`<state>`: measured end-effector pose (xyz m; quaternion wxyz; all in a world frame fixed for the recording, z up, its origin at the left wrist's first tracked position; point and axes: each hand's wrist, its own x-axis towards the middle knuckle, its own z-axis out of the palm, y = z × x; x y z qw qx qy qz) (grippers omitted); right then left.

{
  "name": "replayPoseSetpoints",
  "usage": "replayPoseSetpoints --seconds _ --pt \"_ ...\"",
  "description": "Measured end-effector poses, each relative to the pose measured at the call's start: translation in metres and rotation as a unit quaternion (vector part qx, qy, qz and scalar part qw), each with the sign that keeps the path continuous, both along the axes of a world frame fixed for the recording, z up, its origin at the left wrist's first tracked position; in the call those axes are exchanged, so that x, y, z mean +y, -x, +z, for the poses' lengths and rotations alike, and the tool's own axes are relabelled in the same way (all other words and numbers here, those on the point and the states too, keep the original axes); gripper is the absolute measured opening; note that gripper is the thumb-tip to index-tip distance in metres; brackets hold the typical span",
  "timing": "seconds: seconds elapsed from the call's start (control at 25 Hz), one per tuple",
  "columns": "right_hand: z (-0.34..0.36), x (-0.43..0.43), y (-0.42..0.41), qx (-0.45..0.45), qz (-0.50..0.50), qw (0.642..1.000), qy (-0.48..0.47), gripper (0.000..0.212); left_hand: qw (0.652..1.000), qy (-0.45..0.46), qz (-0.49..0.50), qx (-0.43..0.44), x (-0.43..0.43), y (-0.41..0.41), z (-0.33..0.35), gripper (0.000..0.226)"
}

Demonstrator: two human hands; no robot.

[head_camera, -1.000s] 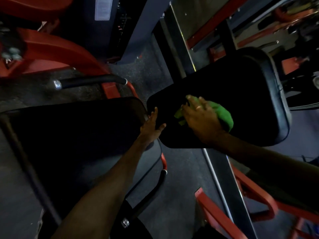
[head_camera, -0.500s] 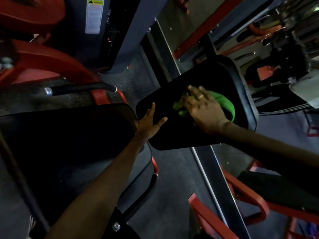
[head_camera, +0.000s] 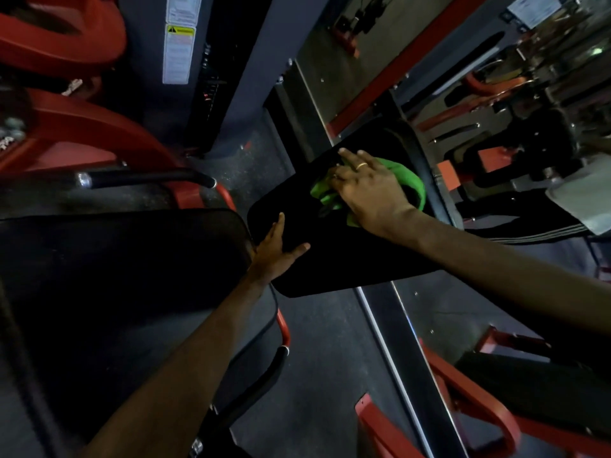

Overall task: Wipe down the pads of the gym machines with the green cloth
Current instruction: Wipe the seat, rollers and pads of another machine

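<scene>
The green cloth (head_camera: pixel 410 181) lies bunched on the far end of the small black pad (head_camera: pixel 330 259), which I take as my reference for everything else. My right hand (head_camera: pixel 370 190) lies flat on top of the cloth, fingers nearly straight and spread a little, pressing it down onto the pad rather than pinching it. Green folds show beyond the knuckles and under the wrist. A ring (head_camera: pixel 361 165) sits on one finger. My left hand (head_camera: pixel 274 249) rests on the pad's near left corner, palm down, fingers straight and thumb held out wide, gripping nothing.

Just left of the pad, nearly touching that corner, is a larger black pad (head_camera: pixel 115 259), very dark on my feed. Beyond the larger pad, further left of the small pad, a black grip handle (head_camera: pixel 142 178) sticks out from a red frame (head_camera: pixel 82 133). Far above the pad's left side, a white warning label (head_camera: pixel 179 44) is stuck on a dark grey column. Under the pad a grey steel beam (head_camera: pixel 396 342) runs toward me, with a red tube (head_camera: pixel 479 391) beside it on the right.
</scene>
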<state>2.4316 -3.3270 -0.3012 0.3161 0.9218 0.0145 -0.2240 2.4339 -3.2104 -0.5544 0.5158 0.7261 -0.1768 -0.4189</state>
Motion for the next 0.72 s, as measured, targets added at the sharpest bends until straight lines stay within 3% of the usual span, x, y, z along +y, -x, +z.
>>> replayPoseSetpoints --seconds 0.16,0.28,0.44,0.56,0.72 --pt "0.032 -0.017 0.018 -0.038 0.017 0.999 -0.013 0.052 0.999 -0.032 -0.004 0.022 0.001 0.013 0.018 0.091" --pt "0.007 -0.015 0.025 -0.074 0.061 0.995 0.021 0.042 0.998 -0.053 -0.026 0.008 0.011 0.019 0.021 0.089" --pt "-0.059 -0.005 0.032 -0.019 0.082 0.996 0.020 0.054 0.991 -0.115 -0.054 -0.035 0.044 0.015 -0.016 0.087" --pt "-0.124 0.003 0.034 0.018 0.104 0.994 0.020 0.051 0.974 -0.200 -0.046 -0.092 0.080 -0.009 -0.052 0.084" --pt "-0.216 0.027 0.034 0.121 0.094 0.988 0.007 0.054 0.958 -0.261 -0.030 -0.111 0.143 -0.047 -0.099 0.082"
